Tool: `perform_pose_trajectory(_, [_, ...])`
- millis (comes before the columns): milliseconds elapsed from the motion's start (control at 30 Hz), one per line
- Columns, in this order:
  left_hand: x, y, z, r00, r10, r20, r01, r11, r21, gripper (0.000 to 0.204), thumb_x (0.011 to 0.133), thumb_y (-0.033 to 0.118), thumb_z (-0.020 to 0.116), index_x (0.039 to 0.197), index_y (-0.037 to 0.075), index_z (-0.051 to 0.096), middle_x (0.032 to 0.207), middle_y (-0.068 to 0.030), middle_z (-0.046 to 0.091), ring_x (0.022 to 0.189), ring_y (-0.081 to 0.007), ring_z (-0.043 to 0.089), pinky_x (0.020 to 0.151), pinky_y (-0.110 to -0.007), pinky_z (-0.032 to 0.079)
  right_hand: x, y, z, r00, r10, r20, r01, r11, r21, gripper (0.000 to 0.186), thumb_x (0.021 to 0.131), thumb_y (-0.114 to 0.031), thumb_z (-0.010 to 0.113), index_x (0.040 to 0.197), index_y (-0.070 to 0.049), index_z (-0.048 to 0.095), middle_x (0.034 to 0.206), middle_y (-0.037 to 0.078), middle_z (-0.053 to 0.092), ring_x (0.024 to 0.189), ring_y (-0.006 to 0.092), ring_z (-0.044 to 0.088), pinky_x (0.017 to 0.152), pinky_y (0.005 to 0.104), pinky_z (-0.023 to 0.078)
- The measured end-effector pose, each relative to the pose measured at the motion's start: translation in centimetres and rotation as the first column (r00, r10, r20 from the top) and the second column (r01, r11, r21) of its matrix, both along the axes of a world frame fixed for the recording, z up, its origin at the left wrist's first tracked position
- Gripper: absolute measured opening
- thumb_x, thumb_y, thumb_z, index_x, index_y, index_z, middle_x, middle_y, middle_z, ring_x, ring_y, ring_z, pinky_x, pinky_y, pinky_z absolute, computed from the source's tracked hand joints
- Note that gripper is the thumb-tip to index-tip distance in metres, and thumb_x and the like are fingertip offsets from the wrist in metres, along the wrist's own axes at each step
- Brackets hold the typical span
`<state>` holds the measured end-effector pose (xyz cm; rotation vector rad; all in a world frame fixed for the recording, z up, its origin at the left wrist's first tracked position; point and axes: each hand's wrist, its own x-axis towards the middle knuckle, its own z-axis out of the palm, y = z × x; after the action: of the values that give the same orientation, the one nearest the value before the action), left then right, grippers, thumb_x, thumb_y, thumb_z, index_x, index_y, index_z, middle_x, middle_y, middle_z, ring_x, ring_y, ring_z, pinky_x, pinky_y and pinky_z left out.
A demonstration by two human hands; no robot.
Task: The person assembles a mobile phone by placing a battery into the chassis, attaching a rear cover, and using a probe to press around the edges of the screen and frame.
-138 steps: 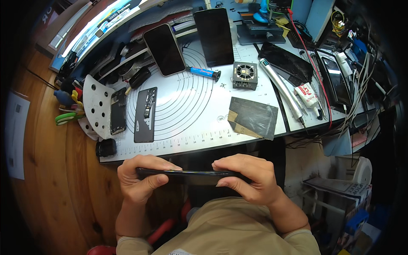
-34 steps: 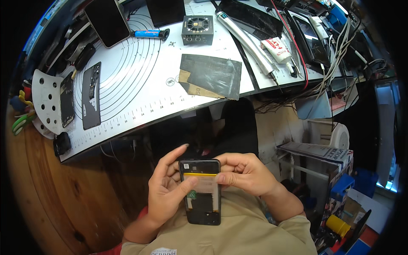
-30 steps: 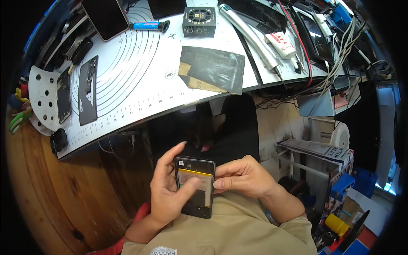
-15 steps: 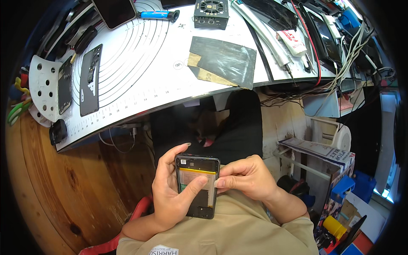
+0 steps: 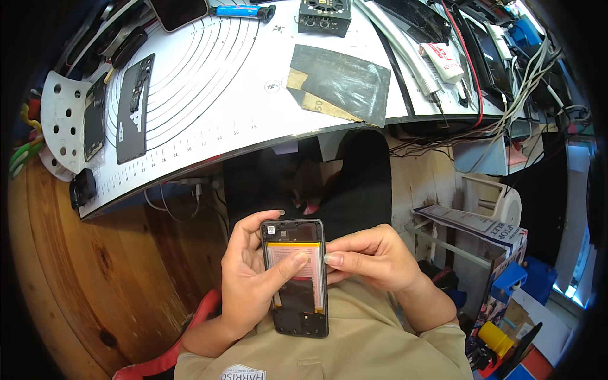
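An opened smartphone (image 5: 294,323), its back removed and its battery exposed, is held upright above my lap. My left hand (image 5: 253,278) wraps round its left edge, with the thumb lying across the battery (image 5: 288,253) and the fingers behind the phone. At the phone's right edge, my right hand (image 5: 377,259) is closed, thumb and fingertips pinched against the side of the frame. Whether anything small is between those fingertips I cannot make out.
On the white work mat (image 5: 209,95) lie a dark phone back cover (image 5: 134,111), a worn sheet of sandpaper (image 5: 342,82), a blue tube (image 5: 240,12) and a black box with a fan (image 5: 324,16). Cables (image 5: 506,123) hang at the right, near a white plastic chair (image 5: 500,202).
The phone has tilted to face me more squarely, showing more of its battery. My right hand stays at its right edge. The whole view has shifted slightly.
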<state>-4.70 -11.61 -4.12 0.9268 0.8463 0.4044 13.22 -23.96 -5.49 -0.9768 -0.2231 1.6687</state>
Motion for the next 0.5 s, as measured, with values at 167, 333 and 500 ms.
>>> perform_pose_trajectory(167, [-0.08, -0.11, 0.42, 1.000, 0.013, 0.002, -0.013, 1.000, 0.023, 0.057, 0.087, -0.005, 0.075, 0.134, -0.003, 0.044, 0.118, -0.0155, 0.062, 0.108, -0.0174, 0.065, 0.093, -0.032, 0.057, -0.17, -0.02, -0.15, 0.997, -0.027, -0.077, 0.028, 1.000, 0.002, 0.026, 0.102, -0.003, 0.061, 0.123, 0.013, 0.065, 0.113, 0.022, 0.072, 0.104, 0.0254, 0.072, 0.092, 0.0378, 0.062])
perform_pose_trajectory(333, [-0.12, -0.12, 0.66, 1.000, -0.004, -0.005, 0.004, 0.999, 0.031, 0.057, 0.087, -0.005, 0.075, 0.135, -0.002, 0.044, 0.119, -0.0153, 0.063, 0.108, -0.0172, 0.065, 0.093, -0.032, 0.057, -0.06, 0.29, -0.38, 0.991, -0.042, -0.127, 0.040, 0.999, -0.014, 0.025, 0.100, -0.003, 0.063, 0.119, 0.012, 0.067, 0.110, 0.021, 0.073, 0.100, 0.0244, 0.073, 0.088, 0.0368, 0.063])
perform_pose_trajectory(500, [-0.23, -0.32, 0.68, 0.999, -0.035, 0.020, 0.034, 0.999, 0.032, 0.057, 0.088, -0.004, 0.074, 0.137, -0.002, 0.044, 0.119, -0.0141, 0.064, 0.108, -0.0167, 0.066, 0.092, -0.032, 0.056, 0.22, 0.53, -0.86, 0.999, -0.025, -0.029, 0.026, 1.000, 0.009, 0.019, 0.097, -0.005, 0.069, 0.109, 0.010, 0.072, 0.100, 0.017, 0.074, 0.091, 0.0209, 0.074, 0.081, 0.0339, 0.064])
